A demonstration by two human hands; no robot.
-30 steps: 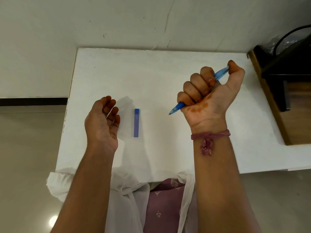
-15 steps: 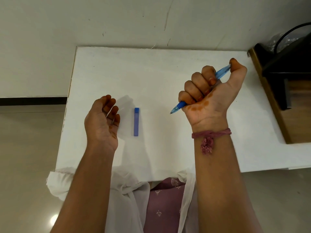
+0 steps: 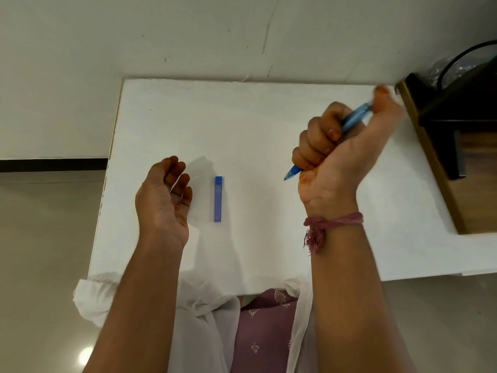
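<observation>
Right hand [image 3: 341, 157] fists the translucent blue plastic pencil [image 3: 355, 116]; left of the slim blue case [image 3: 218, 199], the left hand [image 3: 161, 203] pinches in curled fingers [image 3: 185, 183] a thin grey lead [image 3: 179, 196] that squeezing could snap.

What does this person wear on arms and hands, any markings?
Both forearms are bare. The right hand has a pink thread band with a tassel at the wrist and orange dye-like marks on the palm. The left hand shows no band. Under the forearms lies sheer white fabric.

White table [image 3: 242, 117] against a pale wall [image 3: 188, 36].
Wall scuffed and cracked; glossy beige floor [image 3: 40, 238] and dark skirting [image 3: 53, 165] at left; wooden cabinet [image 3: 478, 189] with black cable [image 3: 444, 68] at right.
</observation>
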